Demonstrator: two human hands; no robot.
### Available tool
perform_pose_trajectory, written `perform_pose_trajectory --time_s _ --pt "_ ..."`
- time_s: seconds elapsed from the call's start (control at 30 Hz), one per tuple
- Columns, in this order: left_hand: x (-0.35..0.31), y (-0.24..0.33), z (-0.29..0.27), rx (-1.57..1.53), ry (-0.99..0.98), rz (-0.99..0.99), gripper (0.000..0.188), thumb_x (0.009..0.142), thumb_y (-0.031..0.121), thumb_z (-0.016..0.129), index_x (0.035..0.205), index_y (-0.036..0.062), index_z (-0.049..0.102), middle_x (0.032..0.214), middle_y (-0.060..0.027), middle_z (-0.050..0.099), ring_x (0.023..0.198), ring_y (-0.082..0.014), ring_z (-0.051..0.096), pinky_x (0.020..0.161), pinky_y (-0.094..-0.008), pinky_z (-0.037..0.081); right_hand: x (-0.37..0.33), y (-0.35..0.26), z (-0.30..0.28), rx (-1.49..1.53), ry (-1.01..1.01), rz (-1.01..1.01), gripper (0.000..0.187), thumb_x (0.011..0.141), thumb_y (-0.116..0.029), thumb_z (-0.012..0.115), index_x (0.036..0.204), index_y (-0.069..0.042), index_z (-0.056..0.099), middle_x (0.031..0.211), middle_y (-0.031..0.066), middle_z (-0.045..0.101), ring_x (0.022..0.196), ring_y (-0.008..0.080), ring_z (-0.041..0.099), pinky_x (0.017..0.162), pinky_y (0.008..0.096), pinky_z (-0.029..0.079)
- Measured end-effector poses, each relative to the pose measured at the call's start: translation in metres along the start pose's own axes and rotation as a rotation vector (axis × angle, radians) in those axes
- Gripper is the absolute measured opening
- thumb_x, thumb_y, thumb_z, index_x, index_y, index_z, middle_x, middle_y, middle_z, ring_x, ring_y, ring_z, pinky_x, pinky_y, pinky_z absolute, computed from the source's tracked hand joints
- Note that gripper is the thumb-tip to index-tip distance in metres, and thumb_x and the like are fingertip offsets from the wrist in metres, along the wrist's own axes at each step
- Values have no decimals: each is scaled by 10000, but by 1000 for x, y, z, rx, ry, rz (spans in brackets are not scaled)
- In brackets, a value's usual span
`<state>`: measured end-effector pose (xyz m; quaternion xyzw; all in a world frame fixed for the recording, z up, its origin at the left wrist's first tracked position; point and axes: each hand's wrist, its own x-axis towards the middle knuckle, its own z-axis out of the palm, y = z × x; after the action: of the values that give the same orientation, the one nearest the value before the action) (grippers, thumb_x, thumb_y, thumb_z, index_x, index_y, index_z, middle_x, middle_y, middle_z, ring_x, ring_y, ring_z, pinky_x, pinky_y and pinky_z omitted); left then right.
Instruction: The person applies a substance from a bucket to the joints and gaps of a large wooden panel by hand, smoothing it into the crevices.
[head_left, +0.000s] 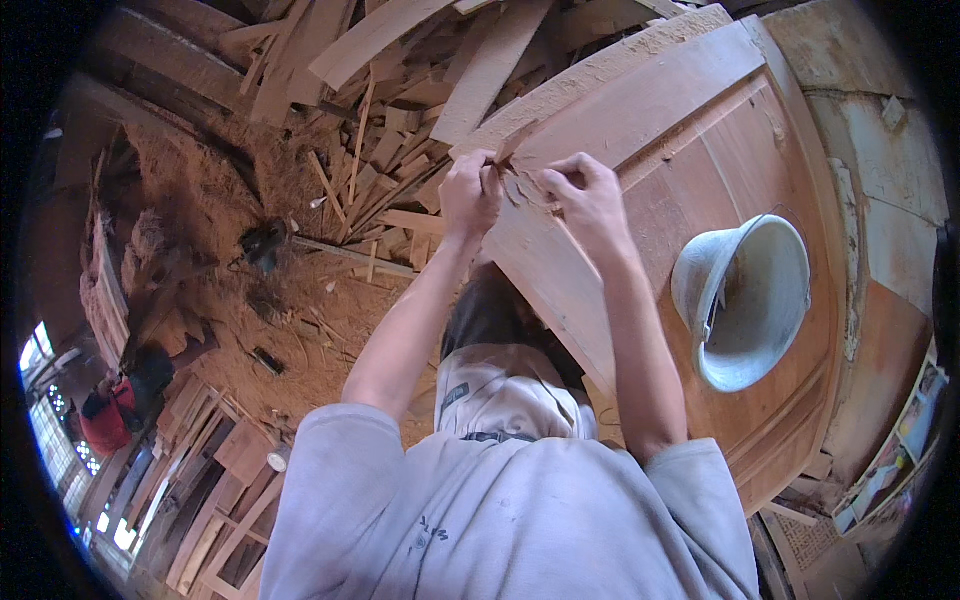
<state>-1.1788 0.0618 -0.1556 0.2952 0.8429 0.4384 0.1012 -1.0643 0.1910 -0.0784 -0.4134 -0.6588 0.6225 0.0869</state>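
Observation:
My left hand (470, 199) is closed in a pinch at the corner of a wooden panel door (640, 115). A thin, brown, curled piece (518, 138) sticks out from its fingertips; its kind is not clear. Just to the right, my right hand (592, 205) is closed too, thumb and forefinger pressed together over the door's edge. Whatever it holds is too small or hidden to name. Pale, flake-like scraps (522, 190) lie on the wood between the two hands. A grey-white bucket (745, 300) lies tipped on the door, to the right of my right forearm.
Wood offcuts (400, 140) are heaped beyond my left hand. Sawdust (290, 350) covers the floor on the left, with loose sticks in it. More boards (215, 490) stand at the lower left, near a red item (107, 415). Pale sheets (890, 180) border the door's right side.

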Motion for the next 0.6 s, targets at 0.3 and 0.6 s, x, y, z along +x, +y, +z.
perform_pose_trajectory --time_s 0.3,0.6 --pt "-3 -2 -4 62 11 7 221 903 225 514 1001 97 665 898 -167 673 861 -384 644 755 -461 521 9 29 53 -440 90 -419 170 828 -20 645 990 24 621 977 220 673 917 394 660 799 438 525" --pt "-1 -1 -4 35 -3 -27 217 897 223 527 1005 98 667 912 -174 670 887 -379 642 755 -464 520 -16 24 36 -589 91 -573 380 812 -36 631 1192 -29 609 1169 152 611 1090 340 574 942 426 479"
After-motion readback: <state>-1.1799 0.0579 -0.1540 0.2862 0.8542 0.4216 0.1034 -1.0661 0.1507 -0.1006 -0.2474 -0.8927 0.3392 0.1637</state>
